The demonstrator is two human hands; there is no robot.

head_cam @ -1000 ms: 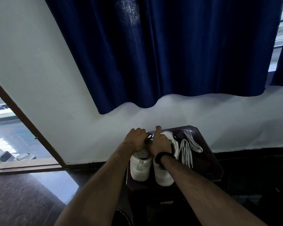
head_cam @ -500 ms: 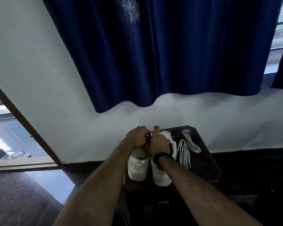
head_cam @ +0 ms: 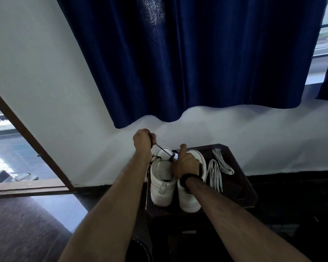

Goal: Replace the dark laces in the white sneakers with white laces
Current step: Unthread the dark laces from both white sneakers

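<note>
Two white sneakers stand side by side on a small dark table (head_cam: pixel 242 182), heels toward me. My left hand (head_cam: pixel 142 138) is raised above and left of the left sneaker (head_cam: pixel 162 183), gripping a dark lace (head_cam: pixel 164 151) that runs taut down to the shoe's eyelets. My right hand (head_cam: pixel 186 164) rests on the inner side of the right sneaker (head_cam: pixel 189 197), fingers curled round its collar, thumb pointing up. Two white laces (head_cam: pixel 214 172) lie loose on the table right of the sneakers.
A white wall with a dark blue curtain (head_cam: pixel 187 59) stands right behind the table. An open doorway (head_cam: pixel 17 159) with a brown frame is at the left. The floor around the table is dark and glossy.
My left hand has lifted up and to the left from the sneaker, drawing the dark lace out taut. My right hand has stayed on the right sneaker.
</note>
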